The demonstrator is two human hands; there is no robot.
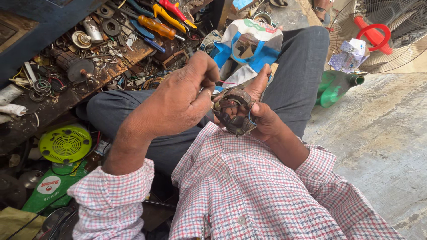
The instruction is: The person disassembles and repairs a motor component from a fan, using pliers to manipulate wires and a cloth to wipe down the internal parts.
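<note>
Close over my lap, my right hand (pixel 262 115) cups a small motor stator (pixel 235 111) while my left hand (pixel 180 100) pinches at its winding wire. I judge I'm mid-rewind; next needs steady, fine tension. Beyond, tools (pixel 155 24) litter the bench (pixel 66 102).

Daylight is falling on a rough grey concrete floor (pixel 382 146) at the right. A worn wooden workbench (pixel 66 100) is running along the upper left, its top strewn with tools, and a dark blue panel (pixel 44 26) is standing at its far left corner
</note>
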